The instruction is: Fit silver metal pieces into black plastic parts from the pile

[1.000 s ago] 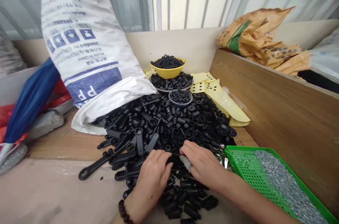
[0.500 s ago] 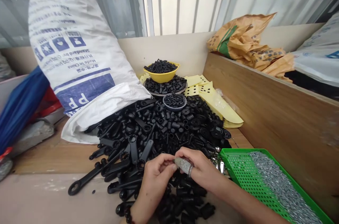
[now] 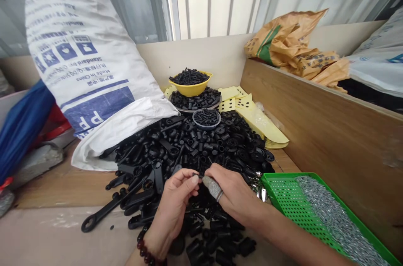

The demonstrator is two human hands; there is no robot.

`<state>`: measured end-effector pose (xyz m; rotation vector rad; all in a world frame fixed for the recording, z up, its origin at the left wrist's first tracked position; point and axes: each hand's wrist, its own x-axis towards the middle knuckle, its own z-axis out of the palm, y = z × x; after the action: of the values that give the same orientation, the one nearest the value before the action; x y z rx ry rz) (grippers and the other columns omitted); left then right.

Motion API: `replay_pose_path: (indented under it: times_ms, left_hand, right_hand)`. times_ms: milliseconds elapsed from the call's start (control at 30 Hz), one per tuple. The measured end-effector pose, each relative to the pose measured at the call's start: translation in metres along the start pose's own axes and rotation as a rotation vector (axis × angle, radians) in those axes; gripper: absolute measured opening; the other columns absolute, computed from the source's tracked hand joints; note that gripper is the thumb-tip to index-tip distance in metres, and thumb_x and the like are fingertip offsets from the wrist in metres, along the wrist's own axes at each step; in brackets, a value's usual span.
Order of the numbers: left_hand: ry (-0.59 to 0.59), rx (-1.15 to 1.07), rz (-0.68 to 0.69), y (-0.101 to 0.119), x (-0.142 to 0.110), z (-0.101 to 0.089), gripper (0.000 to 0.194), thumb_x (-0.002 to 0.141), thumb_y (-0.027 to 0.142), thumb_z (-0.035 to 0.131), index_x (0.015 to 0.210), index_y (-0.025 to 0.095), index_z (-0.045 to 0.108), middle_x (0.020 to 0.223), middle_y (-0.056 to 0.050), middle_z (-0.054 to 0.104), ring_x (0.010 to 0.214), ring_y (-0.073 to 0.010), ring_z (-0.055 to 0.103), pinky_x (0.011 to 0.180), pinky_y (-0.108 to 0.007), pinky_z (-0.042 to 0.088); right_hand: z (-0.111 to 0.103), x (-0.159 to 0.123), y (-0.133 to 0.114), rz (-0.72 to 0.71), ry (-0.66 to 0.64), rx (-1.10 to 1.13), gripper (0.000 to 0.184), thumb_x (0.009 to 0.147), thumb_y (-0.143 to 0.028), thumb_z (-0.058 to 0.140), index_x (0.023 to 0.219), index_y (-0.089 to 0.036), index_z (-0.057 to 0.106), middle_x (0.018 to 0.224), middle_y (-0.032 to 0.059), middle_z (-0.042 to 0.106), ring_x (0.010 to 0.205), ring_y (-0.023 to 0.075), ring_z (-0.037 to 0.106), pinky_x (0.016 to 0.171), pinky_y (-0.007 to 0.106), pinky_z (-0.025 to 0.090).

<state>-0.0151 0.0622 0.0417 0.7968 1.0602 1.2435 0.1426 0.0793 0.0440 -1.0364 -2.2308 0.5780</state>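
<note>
Hands nearly together: left hand point(image 3: 171, 203) pinches small black part point(image 3: 197, 175) above the counter point(image 3: 47, 232); right hand point(image 3: 236, 194) alongside, grip hidden. Judged mid-work: held part in progress, large pile of black pieces point(image 3: 201, 144) loose; finished count unreadable.

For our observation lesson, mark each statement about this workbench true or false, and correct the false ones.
1. The green perforated plastic tray holds small silvery metal pieces. True.
2. The round yellow plastic bowl is empty. False: the yellow plastic bowl is heaped with small black pieces.
3. A dark beaded bracelet circles the left wrist. True.
4. The crumpled orange bag lies inside the green tray. False: the orange bag lies by the top edge of the brown wooden partition.
5. The right hand has a grey wrapping on one digit. True.
</note>
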Motion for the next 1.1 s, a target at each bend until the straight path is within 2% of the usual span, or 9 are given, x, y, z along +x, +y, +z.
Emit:
replay_pose_path:
  times_ms: [167,300,400,467,633,700,800,933,1100]
  left_hand:
    - [-0.002,0.070,0.066,0.013,0.000,-0.005,0.016,0.065,0.027,0.076,0.073,0.014,0.069,0.061,0.003,0.059,0.057,-0.0086,0.048,0.057,-0.018,0.039]
    - [0.027,0.057,0.066,0.014,-0.001,-0.006,0.018,0.066,0.028,0.075,0.074,0.014,0.066,0.060,0.002,0.060,0.055,-0.0096,0.050,0.055,-0.020,0.040]
    - [0.012,0.185,0.084,0.012,0.001,-0.010,0.017,0.071,0.029,0.069,0.079,0.015,0.064,0.068,-0.002,0.065,0.058,-0.0120,0.054,0.057,-0.023,0.043]
    - [-0.030,0.454,0.183,0.010,0.003,-0.016,0.016,0.074,0.026,0.064,0.086,0.016,0.064,0.076,-0.004,0.067,0.065,-0.0159,0.058,0.062,-0.027,0.046]
    - [-0.244,1.440,0.624,0.007,0.003,-0.030,0.030,0.074,0.006,0.052,0.097,0.019,0.064,0.096,-0.008,0.066,0.093,-0.0274,0.053,0.080,-0.043,0.044]
    - [-0.276,1.671,0.651,0.007,0.001,-0.032,0.032,0.073,0.003,0.050,0.097,0.018,0.064,0.098,-0.011,0.064,0.096,-0.0298,0.051,0.078,-0.044,0.044]
    - [-0.279,1.839,0.623,0.007,0.001,-0.029,0.028,0.072,0.002,0.050,0.092,0.016,0.064,0.093,-0.012,0.062,0.091,-0.0305,0.052,0.074,-0.043,0.044]
    - [-0.301,1.885,0.626,0.006,0.005,-0.028,0.027,0.073,-0.001,0.048,0.085,0.017,0.065,0.080,-0.009,0.063,0.081,-0.0286,0.054,0.068,-0.040,0.044]
    - [-0.244,1.332,0.613,0.011,0.008,-0.034,0.021,0.080,0.011,0.053,0.094,0.020,0.066,0.086,-0.005,0.067,0.079,-0.0219,0.060,0.072,-0.034,0.048]
  right_hand:
    - [-0.001,0.008,-0.010,0.033,0.029,0.294,0.016,0.084,-0.008,0.040,0.085,-0.020,0.049,0.077,-0.0013,0.053,0.070,0.0134,0.051,0.064,0.023,0.039]
    - [0.004,0.010,-0.008,-0.029,0.026,0.215,0.016,0.084,-0.007,0.040,0.087,-0.020,0.050,0.079,-0.0001,0.052,0.070,0.0138,0.049,0.064,0.024,0.039]
    - [0.004,0.011,-0.005,-0.031,0.029,0.163,0.018,0.082,-0.005,0.037,0.082,-0.020,0.047,0.074,-0.0010,0.049,0.066,0.0138,0.047,0.060,0.024,0.037]
    - [-0.001,0.009,-0.002,-0.012,0.038,0.151,0.018,0.082,-0.006,0.036,0.082,-0.021,0.046,0.073,-0.0014,0.049,0.065,0.0140,0.047,0.060,0.025,0.036]
    - [-0.013,-0.001,0.011,0.054,0.037,0.042,0.018,0.084,-0.007,0.035,0.086,-0.022,0.045,0.077,-0.0008,0.050,0.068,0.0154,0.048,0.062,0.026,0.036]
    - [-0.014,-0.007,0.014,0.047,0.000,-0.013,0.019,0.082,-0.005,0.035,0.084,-0.021,0.045,0.077,-0.0003,0.050,0.069,0.0157,0.048,0.063,0.026,0.036]
    - [-0.012,-0.012,0.013,0.032,-0.055,-0.076,0.020,0.080,-0.003,0.036,0.081,-0.021,0.045,0.076,0.0004,0.050,0.069,0.0162,0.047,0.063,0.027,0.036]
    - [-0.013,-0.014,0.007,0.027,-0.090,-0.115,0.024,0.075,0.001,0.036,0.080,-0.020,0.045,0.075,0.0006,0.049,0.068,0.0161,0.046,0.061,0.026,0.036]
    - [-0.011,-0.022,0.008,-0.044,-0.077,-0.236,0.025,0.074,0.002,0.038,0.084,-0.019,0.047,0.081,0.0036,0.054,0.072,0.0181,0.047,0.064,0.029,0.036]
